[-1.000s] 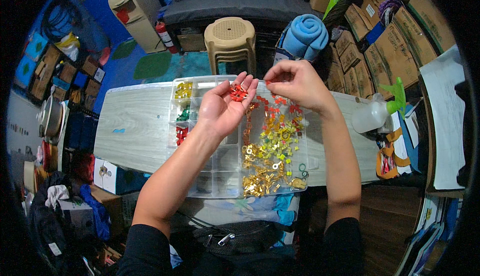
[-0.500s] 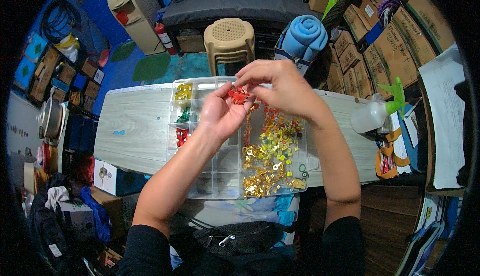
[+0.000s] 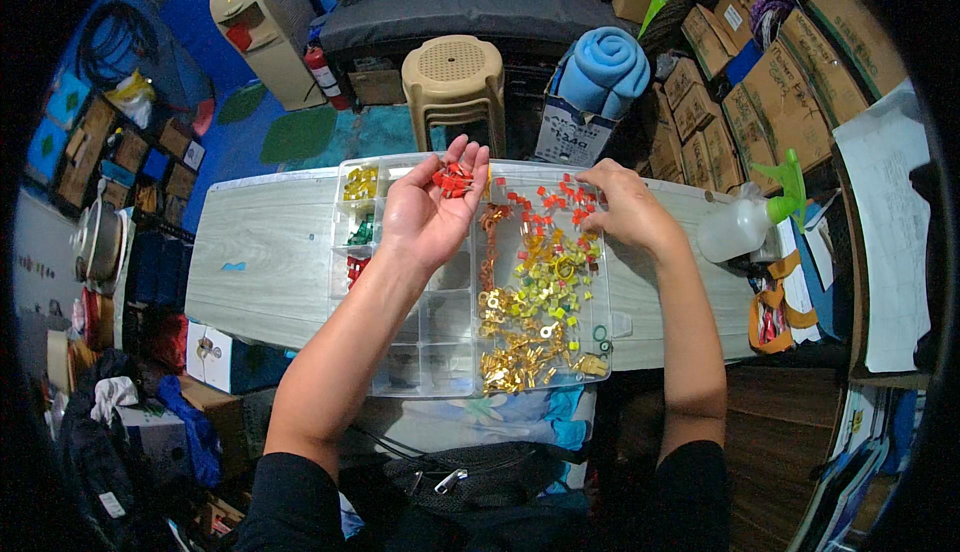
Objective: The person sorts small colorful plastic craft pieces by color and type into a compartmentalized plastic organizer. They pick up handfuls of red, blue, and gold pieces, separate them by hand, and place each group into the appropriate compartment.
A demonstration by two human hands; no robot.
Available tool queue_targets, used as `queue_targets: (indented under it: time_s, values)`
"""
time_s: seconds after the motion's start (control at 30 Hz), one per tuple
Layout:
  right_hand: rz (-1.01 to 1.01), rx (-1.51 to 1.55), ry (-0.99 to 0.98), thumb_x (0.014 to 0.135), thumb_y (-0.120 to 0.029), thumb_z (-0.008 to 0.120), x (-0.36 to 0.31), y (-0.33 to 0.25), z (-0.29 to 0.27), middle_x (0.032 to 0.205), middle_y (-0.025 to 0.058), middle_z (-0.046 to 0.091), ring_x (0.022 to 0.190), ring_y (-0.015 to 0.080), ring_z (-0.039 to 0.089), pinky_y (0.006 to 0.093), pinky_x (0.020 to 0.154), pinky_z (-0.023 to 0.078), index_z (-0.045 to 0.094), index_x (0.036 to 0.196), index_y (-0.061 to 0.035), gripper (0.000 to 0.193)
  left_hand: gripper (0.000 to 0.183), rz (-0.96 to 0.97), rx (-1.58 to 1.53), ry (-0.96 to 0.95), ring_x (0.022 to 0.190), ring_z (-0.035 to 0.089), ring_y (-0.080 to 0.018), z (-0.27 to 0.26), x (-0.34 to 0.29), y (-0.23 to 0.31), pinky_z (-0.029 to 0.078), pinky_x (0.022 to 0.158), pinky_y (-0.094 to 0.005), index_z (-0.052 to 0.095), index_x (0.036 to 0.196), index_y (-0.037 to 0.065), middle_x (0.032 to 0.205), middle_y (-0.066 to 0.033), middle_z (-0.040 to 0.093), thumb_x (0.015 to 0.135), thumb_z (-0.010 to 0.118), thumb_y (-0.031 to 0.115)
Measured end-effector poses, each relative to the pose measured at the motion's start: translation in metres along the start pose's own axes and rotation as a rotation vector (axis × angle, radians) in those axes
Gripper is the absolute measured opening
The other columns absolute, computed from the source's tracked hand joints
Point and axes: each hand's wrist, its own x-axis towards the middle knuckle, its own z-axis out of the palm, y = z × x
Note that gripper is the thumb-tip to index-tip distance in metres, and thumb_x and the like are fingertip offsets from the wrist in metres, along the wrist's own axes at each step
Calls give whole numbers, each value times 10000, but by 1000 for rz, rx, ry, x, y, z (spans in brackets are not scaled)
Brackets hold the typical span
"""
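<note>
My left hand (image 3: 428, 214) is turned palm up and cupped around a small heap of red plastic pieces (image 3: 453, 181). It hovers over the far part of a clear compartment box (image 3: 447, 314). My right hand (image 3: 632, 207) is at the far right corner of the box's open lid (image 3: 600, 287), its thumb and fingers apart beside loose red pieces (image 3: 545, 202) scattered there. Nearer in the lid lie yellow-green pieces (image 3: 550, 287) and gold metal terminals (image 3: 525, 362). Compartments at the left hold yellow pieces (image 3: 360, 183), green pieces (image 3: 361, 230) and more red ones (image 3: 355, 269), partly behind my left forearm.
The box rests on a pale wooden table (image 3: 265, 252). A spray bottle (image 3: 735, 227) stands at the table's right. Stacked stools (image 3: 453, 62) and a carton with a blue roll (image 3: 605, 72) are beyond the far edge. Cardboard boxes (image 3: 780, 112) line the right side.
My right hand has moved away from my left palm, rightward to the red pieces in the lid. My left hand has shifted slightly left, and its heap of red pieces is now uncovered.
</note>
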Motion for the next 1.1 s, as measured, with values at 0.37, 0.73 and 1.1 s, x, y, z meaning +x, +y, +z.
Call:
queue_targets:
  time_s: [0.37,0.73,1.1]
  values:
    - [-31,95,75,638,-48,794,16,-2,16,896,143,628,788,283,636,344,733,514,672,968,2,356,322,-11,-73,-67,1151,521,-347,-2,3,12,432,1031,-451,477,1204,-74,1172,-218,545,989,355,131]
    - [-74,97,100,700,-32,740,13,-24,27,946,155,596,906,297,601,362,817,474,652,1053,-4,365,344,57,-153,-125,1173,504,-344,3,3,45,413,1044,-462,472,1212,-86,1200,-222,534,990,349,147]
    - [-33,182,56,681,-99,780,25,-21,29,915,179,595,865,326,609,391,782,496,681,1002,-42,341,355,56,-107,-75,1154,522,-329,6,2,35,426,1035,-432,468,1196,-83,1171,-210,538,1008,309,172]
